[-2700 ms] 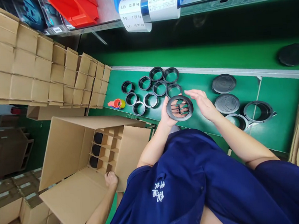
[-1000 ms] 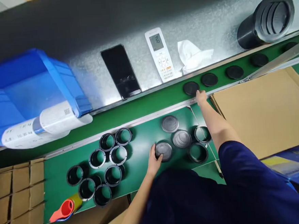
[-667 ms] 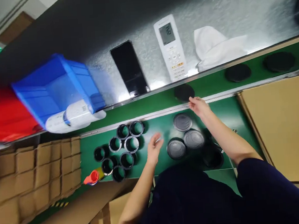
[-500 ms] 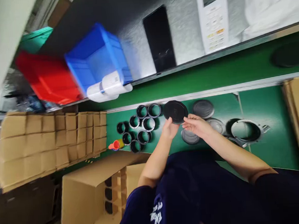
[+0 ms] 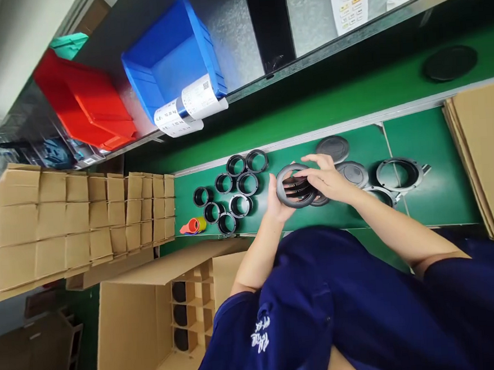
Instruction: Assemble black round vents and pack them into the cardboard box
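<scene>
In front of my body I hold a round black air vent, a thick ring with slats across its opening. My left hand is wrapped round its left and lower edge, thumb up along the rim. My right hand is at its right side, some fingers reaching over the slats and others by the rim; its exact grip is partly hidden. Close behind the right hand lie two grey round vents, and another is partly covered below the held one. Black ring collars stand in a group to the left.
Right on the green bench lie two larger rings with side tabs. An orange-and-yellow tape-like item sits at left. Cardboard dividers, an open carton and flat cardboard flank me. Overhead, a shelf carries a blue bin.
The held vent showed a flat, closed black face; now its ring and slats show. My right fingers moved from its edge to over the slats. The camera view has shifted.
</scene>
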### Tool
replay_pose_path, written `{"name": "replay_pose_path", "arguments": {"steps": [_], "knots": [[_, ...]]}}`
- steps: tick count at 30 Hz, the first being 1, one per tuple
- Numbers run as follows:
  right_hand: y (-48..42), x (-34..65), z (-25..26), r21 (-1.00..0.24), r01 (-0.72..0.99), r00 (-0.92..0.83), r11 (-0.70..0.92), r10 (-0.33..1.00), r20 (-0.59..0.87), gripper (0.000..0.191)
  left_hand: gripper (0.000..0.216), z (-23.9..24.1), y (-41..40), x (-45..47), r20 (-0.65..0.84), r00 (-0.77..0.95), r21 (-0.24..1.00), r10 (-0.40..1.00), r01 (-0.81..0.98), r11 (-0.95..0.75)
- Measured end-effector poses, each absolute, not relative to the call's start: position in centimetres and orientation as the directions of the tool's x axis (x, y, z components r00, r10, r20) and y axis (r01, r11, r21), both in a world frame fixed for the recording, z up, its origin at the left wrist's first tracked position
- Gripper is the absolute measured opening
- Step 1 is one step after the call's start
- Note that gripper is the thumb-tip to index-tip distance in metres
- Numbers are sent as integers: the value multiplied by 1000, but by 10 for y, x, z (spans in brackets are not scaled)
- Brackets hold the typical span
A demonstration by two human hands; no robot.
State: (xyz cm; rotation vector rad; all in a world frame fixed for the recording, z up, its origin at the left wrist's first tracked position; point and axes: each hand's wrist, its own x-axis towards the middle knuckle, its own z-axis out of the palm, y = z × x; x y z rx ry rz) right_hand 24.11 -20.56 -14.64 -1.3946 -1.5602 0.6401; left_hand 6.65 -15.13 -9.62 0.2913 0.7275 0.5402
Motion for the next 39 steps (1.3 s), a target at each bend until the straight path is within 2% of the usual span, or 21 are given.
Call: {"name": "replay_pose_path", "arguments": {"steps": [3,7,11,17,19,22,24,26,28,31,34,36,39], "knots": [[-218,238,-143,-917,355,125,181,963,238,65,73,-94,-158,65,-562,645,396,518,-340,853],[-236,242,-137,-983,168,298,71,947,120,69,79,-90,-164,69,-585,697,313,415,-278,908],[-253,248,-125,-993,112,366,25,928,65,71,79,-88,-172,77,-624,697,299,353,-205,932],[-271,263,-112,-980,195,374,32,921,104,71,80,-91,-177,89,-636,694,328,337,-152,932],[-277,262,-119,-944,322,352,70,917,188,68,80,-94,-177,91,-645,689,336,331,-134,933],[-289,248,-135,-782,597,112,179,947,302,67,73,-104,-182,96,-669,658,356,346,-124,926],[-296,237,-146,-705,685,-13,181,971,237,87,71,-114,-189,104,-679,655,367,331,-88,926],[-299,232,-156,-692,715,2,95,990,139,108,74,-124,-199,113,-666,687,376,291,-27,926],[-301,239,-167,-697,717,50,19,996,78,118,79,-131,-206,122,-655,710,392,258,28,919],[-304,276,-189,-662,724,279,-193,960,26,115,82,-138,-206,126,-703,670,415,239,115,902],[-308,327,-226,-527,643,631,-556,774,-47,115,77,-145,-195,121,-741,611,457,279,153,876],[-310,354,-255,-437,595,715,-674,693,-96,118,73,-150,-187,116,-753,592,461,287,163,872],[-308,376,-286,-362,605,712,-709,686,-152,118,66,-159,-177,109,-765,578,447,283,160,880]]}}
